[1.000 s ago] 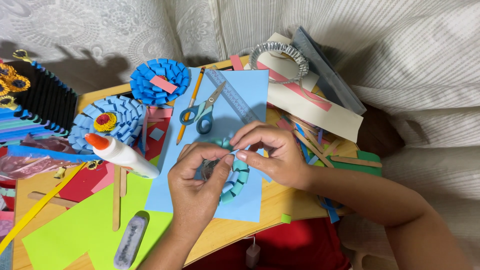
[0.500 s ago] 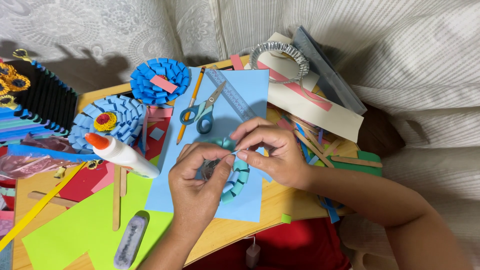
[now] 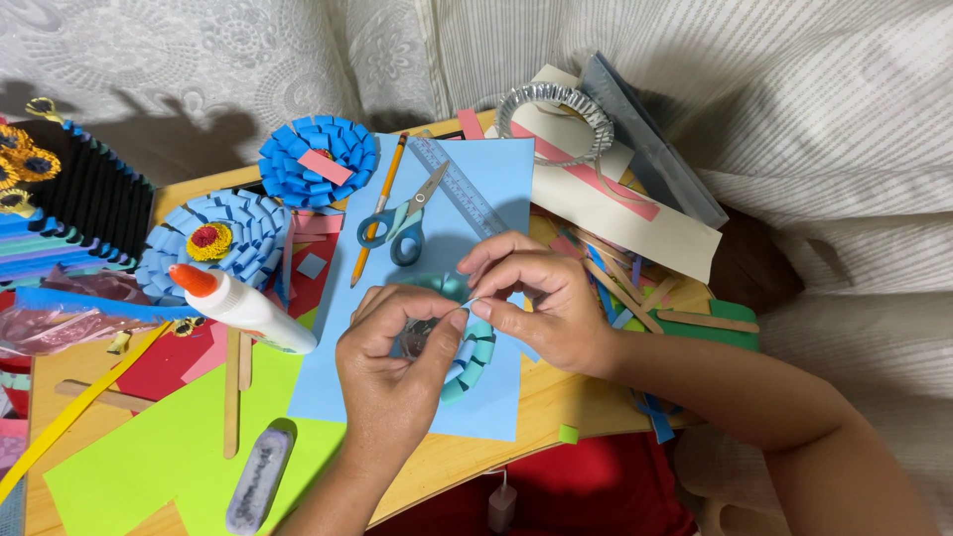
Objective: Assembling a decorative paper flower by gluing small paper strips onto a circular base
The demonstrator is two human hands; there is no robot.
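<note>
My hands pinch a paper strip over a looped teal paper ring.

Left hand point(image 3: 397, 352) and right hand point(image 3: 541, 298) meet, apparently clamping one strip above the ring point(image 3: 475, 355) on blue paper point(image 3: 338, 367); tugging could tear it.

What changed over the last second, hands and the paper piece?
Very little. The left hand and right hand stay pinched together over the teal looped paper ring on the light blue sheet; the right fingertips have only shifted slightly at the pinch. Nothing was picked up or let go. The glue bottle, scissors, pencil and ruler lie where they were.
</note>
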